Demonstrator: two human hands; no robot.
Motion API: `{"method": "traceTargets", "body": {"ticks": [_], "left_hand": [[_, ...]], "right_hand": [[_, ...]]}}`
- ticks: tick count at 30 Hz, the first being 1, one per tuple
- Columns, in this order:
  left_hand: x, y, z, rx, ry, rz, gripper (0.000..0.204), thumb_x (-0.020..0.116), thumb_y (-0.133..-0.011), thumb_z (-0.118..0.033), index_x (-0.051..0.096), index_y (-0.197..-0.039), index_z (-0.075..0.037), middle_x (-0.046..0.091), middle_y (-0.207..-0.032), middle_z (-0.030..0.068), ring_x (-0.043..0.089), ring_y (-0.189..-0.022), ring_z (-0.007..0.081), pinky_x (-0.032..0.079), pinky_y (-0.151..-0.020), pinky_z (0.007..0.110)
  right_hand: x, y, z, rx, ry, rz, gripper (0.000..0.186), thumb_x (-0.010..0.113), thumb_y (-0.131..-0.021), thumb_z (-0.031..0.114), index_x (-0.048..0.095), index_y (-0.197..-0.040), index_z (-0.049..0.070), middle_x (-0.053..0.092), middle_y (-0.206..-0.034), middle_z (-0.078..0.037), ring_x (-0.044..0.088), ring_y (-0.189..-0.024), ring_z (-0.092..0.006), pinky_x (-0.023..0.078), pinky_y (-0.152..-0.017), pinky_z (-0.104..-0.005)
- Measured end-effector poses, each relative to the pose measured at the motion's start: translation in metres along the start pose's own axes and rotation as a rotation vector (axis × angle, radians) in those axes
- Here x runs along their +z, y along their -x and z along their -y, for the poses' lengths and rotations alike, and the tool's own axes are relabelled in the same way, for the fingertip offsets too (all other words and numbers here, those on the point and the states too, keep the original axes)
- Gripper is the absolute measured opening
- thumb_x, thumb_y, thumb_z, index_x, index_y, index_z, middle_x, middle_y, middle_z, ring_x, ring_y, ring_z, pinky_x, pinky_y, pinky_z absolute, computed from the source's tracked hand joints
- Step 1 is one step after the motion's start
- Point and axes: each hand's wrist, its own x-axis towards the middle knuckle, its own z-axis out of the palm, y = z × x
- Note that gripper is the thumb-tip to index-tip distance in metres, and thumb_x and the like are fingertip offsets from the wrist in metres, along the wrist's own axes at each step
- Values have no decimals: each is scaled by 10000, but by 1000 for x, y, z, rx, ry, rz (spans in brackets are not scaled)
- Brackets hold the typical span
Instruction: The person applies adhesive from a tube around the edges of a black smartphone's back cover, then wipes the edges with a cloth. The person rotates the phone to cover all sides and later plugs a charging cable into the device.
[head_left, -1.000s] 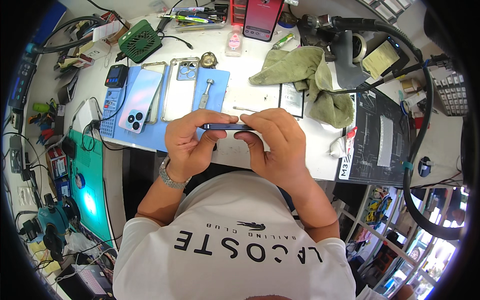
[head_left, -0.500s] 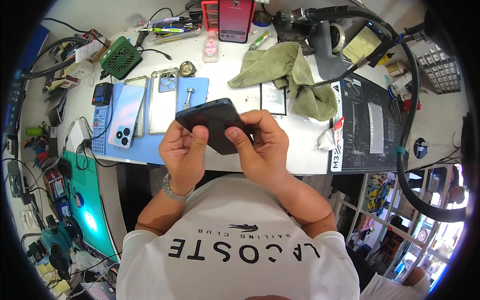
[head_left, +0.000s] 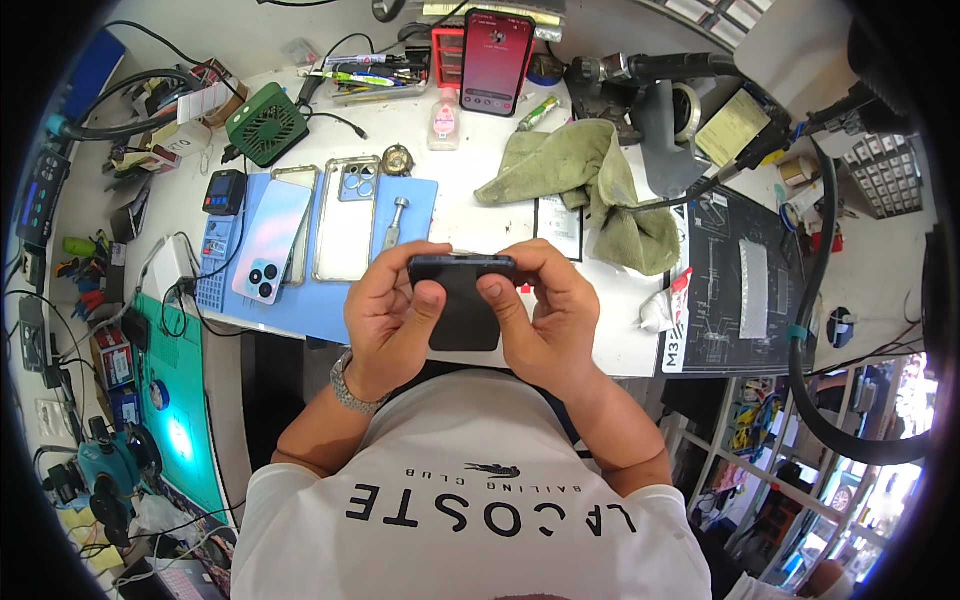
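A dark smartphone (head_left: 464,310) is held between both my hands over the front edge of the white workbench (head_left: 620,335). My left hand (head_left: 392,315) grips its left side, thumb on the dark face and fingers behind. On its right side, my right hand (head_left: 545,312) does the same. The phone's far edge is turned up toward me. Beyond my left hand lie a small metal screwdriver-like tool (head_left: 396,222), a clear phone case (head_left: 345,225) and a blue-pink phone (head_left: 272,240), on a blue mat (head_left: 310,318).
A green cloth (head_left: 635,240) lies crumpled beyond my right hand, near a black mat (head_left: 715,300) and a small white tube (head_left: 655,315). Another phone (head_left: 497,65) stands lit at the back, beside a small bottle (head_left: 444,122). A green fan (head_left: 267,125) stands back left.
My hands have turned the phone from a slant to nearly level, its far edge now facing up more. The whole view has shifted, so the bench sits lower in the picture.
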Motion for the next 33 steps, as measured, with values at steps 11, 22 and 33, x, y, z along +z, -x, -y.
{"method": "traceTargets", "body": {"ticks": [11,22,33], "left_hand": [[-15,3,12,9,-53,14,234,642,-1080,-135,631,-1229,46,592,-886,-32,415,-738,9,331,-642,178],[-25,-1,12,182,-57,154,281,646,-1077,-177,610,-1215,64,765,-1068,175,718,-981,171,565,-868,290],[-14,-6,7,94,-20,20,298,656,-1069,-178,639,-1225,76,684,-1073,123,738,-981,202,575,-872,291]], "right_hand": [[3,-4,10,-60,64,50,162,774,-926,12,685,-1058,-20,667,-892,-87,588,-735,-137,487,-676,-265],[0,-4,17,-309,250,93,259,792,-850,-38,682,-1084,-12,694,-921,-130,651,-760,-252,520,-659,-332],[2,-2,15,-337,303,96,288,807,-828,-51,684,-1084,-1,693,-917,-129,669,-765,-276,538,-653,-352]]}}
